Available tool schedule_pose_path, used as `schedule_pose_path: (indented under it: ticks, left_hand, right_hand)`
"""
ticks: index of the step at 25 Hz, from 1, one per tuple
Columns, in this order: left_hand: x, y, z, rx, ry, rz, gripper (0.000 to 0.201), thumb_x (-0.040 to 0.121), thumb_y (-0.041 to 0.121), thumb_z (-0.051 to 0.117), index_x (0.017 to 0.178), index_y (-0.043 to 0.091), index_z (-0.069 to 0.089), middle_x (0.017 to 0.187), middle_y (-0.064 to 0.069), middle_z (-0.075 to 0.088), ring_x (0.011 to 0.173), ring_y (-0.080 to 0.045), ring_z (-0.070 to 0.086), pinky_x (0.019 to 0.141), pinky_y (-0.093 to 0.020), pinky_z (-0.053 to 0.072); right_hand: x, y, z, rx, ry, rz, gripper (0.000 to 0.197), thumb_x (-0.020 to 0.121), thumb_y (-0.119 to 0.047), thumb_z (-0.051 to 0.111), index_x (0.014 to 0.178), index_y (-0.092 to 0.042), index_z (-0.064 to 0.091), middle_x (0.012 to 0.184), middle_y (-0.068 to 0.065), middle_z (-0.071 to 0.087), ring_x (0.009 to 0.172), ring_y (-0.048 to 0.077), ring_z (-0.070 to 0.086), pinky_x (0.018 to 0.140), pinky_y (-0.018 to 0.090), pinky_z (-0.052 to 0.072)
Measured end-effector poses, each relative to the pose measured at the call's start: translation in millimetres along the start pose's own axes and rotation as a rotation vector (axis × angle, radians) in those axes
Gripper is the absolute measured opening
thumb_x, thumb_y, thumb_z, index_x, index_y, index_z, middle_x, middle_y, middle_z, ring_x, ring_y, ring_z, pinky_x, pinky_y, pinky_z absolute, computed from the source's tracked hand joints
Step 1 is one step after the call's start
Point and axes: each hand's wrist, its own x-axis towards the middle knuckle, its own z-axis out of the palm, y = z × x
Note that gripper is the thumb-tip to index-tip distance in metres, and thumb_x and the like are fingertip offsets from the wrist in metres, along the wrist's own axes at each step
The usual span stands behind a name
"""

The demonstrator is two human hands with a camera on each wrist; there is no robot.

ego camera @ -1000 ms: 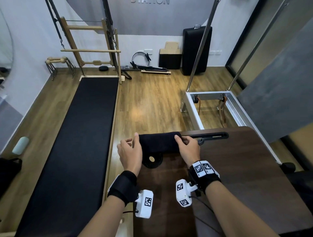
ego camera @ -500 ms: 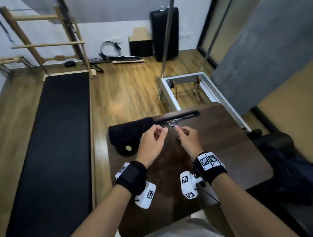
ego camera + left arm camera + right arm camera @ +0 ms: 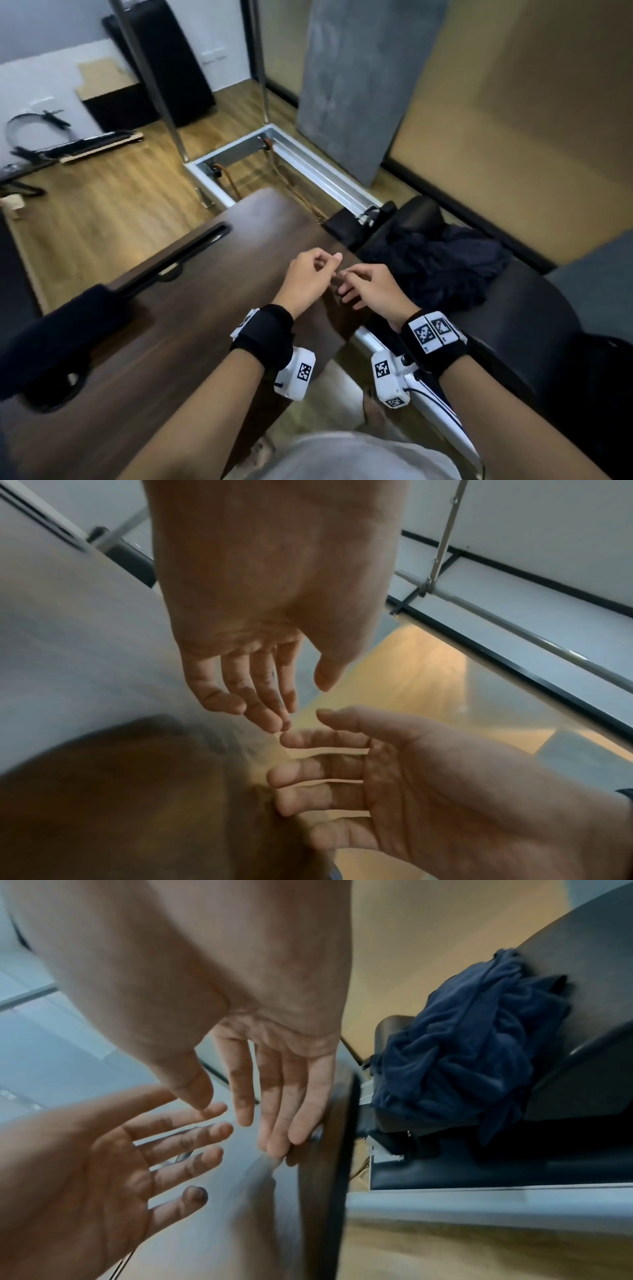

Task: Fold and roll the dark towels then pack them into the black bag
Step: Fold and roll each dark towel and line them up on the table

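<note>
Navy crumpled towel [image 3: 472,1053] shows clearly from the right wrist; only the head view catches the rolled towel [image 3: 58,329]. Left hand [image 3: 305,277] and right hand [image 3: 373,287] hover over the table [image 3: 191,308], fingers [image 3: 260,696] loosely spread, holding nothing.

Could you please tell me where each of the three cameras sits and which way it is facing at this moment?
Head: on the head, looking forward and down at the table; both forearms, left hand and right hand show, empty.
Left wrist: under the left wrist, looking along the palm; both open hands show.
Right wrist: under the right wrist, looking along the palm toward the crumpled towel; both hands show.
Shared: head and right wrist views both show the crumpled towel; all show both hands.
</note>
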Motion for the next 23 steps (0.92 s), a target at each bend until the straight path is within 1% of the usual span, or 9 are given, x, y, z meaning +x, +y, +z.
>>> schedule_pose_path:
  ticks: [5, 9, 11, 13, 15, 18, 20, 21, 23]
  left_hand:
    - [55, 39, 121, -0.004, -0.117, -0.045, 0.029, 0.102, 0.039, 0.067, 0.091, 0.013, 0.072, 0.076, -0.002, 0.073, 0.068, -0.014, 0.067, 0.072, -0.031, 0.056]
    - [90, 55, 199, 0.039, -0.154, -0.091, 0.03, 0.103, 0.036, 0.066, 0.094, 0.008, 0.07, 0.084, -0.014, 0.073, 0.061, -0.005, 0.067, 0.063, -0.019, 0.051]
    - [104, 56, 223, 0.065, -0.156, -0.127, 0.03, 0.104, 0.034, 0.066, 0.096, 0.005, 0.07, 0.088, -0.019, 0.073, 0.061, -0.001, 0.067, 0.058, -0.015, 0.049]
    - [119, 55, 241, 0.088, -0.129, -0.199, 0.03, 0.104, 0.032, 0.065, 0.1, 0.004, 0.07, 0.089, -0.017, 0.074, 0.063, -0.004, 0.068, 0.054, -0.013, 0.046]
    - [131, 51, 252, 0.086, -0.08, -0.28, 0.029, 0.105, 0.031, 0.064, 0.103, 0.003, 0.07, 0.088, -0.013, 0.075, 0.065, -0.012, 0.068, 0.052, -0.012, 0.044]
    - [143, 44, 260, 0.076, -0.038, -0.353, 0.025, 0.105, 0.031, 0.064, 0.104, 0.007, 0.071, 0.087, -0.007, 0.075, 0.066, -0.012, 0.068, 0.054, -0.013, 0.044]
    - [146, 40, 263, 0.07, -0.014, -0.379, 0.023, 0.105, 0.032, 0.064, 0.1, 0.01, 0.07, 0.085, -0.005, 0.075, 0.064, -0.01, 0.067, 0.053, -0.012, 0.043]
    - [147, 38, 263, 0.065, 0.004, -0.387, 0.023, 0.105, 0.031, 0.064, 0.098, 0.01, 0.07, 0.083, -0.004, 0.075, 0.063, -0.01, 0.067, 0.053, -0.013, 0.043]
    - [149, 37, 263, 0.051, 0.037, -0.396, 0.023, 0.104, 0.03, 0.064, 0.097, 0.009, 0.07, 0.081, -0.004, 0.074, 0.062, -0.011, 0.066, 0.056, -0.018, 0.044]
  right_hand:
    - [27, 57, -121, 0.145, 0.136, 0.076, 0.02, 0.103, -0.021, 0.059, 0.101, -0.013, 0.076, 0.087, 0.017, 0.077, 0.07, 0.023, 0.072, 0.062, 0.031, 0.054]
    - [69, 121, -197, 0.158, 0.238, 0.216, 0.018, 0.101, -0.018, 0.06, 0.098, -0.01, 0.075, 0.087, 0.018, 0.077, 0.067, 0.026, 0.07, 0.059, 0.033, 0.054]
    - [92, 147, -214, 0.104, 0.207, 0.259, 0.016, 0.102, -0.019, 0.061, 0.101, -0.01, 0.074, 0.09, 0.019, 0.077, 0.066, 0.025, 0.07, 0.059, 0.034, 0.055]
    - [119, 165, -222, 0.038, 0.139, 0.293, 0.014, 0.101, -0.018, 0.063, 0.11, -0.013, 0.073, 0.092, 0.018, 0.076, 0.066, 0.023, 0.07, 0.061, 0.036, 0.057]
    - [144, 176, -219, -0.062, 0.064, 0.299, 0.028, 0.097, -0.017, 0.068, 0.125, -0.019, 0.068, 0.094, 0.015, 0.076, 0.069, 0.024, 0.072, 0.064, 0.038, 0.059]
    - [171, 185, -211, -0.264, -0.037, 0.284, 0.054, 0.091, -0.02, 0.074, 0.141, -0.027, 0.055, 0.11, 0.013, 0.073, 0.093, 0.031, 0.074, 0.081, 0.042, 0.062]
    - [180, 194, -210, -0.411, -0.03, 0.272, 0.044, 0.089, -0.022, 0.074, 0.131, -0.026, 0.059, 0.116, 0.01, 0.068, 0.104, 0.034, 0.068, 0.085, 0.039, 0.057]
    - [182, 198, -210, -0.454, 0.015, 0.257, 0.031, 0.09, -0.023, 0.072, 0.12, -0.023, 0.064, 0.112, 0.008, 0.069, 0.103, 0.033, 0.068, 0.083, 0.038, 0.056]
    - [185, 199, -213, -0.395, 0.144, 0.2, 0.01, 0.093, -0.024, 0.073, 0.1, -0.017, 0.072, 0.098, 0.007, 0.071, 0.094, 0.03, 0.069, 0.079, 0.036, 0.055]
